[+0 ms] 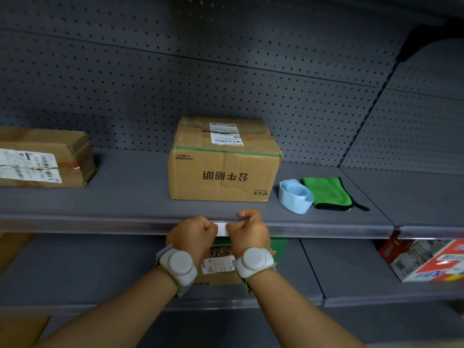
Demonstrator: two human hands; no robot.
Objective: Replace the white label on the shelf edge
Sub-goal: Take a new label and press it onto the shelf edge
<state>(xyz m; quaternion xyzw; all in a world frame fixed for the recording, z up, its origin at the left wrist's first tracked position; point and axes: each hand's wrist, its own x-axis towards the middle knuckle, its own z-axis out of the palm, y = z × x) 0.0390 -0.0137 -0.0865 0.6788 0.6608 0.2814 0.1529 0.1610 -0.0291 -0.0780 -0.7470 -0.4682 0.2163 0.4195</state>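
Note:
A small white label (221, 229) sits against the clear strip of the shelf edge (100, 226), in front of the middle cardboard box (223, 169). My left hand (193, 231) pinches the label's left end with curled fingers. My right hand (248, 228) pinches its right end, one finger hooked over the shelf lip. Only the middle part of the label shows between the two hands. A loose roll of pale blue label backing (295, 195) lies on the shelf to the right of the box.
A folded green cloth (326, 193) lies beside the roll. Another cardboard box (42, 158) stands at the left. On the lower shelf, a green and brown carton (221, 262) sits behind my wrists and a colourful pack (431, 259) at the right. Perforated grey panels back the shelves.

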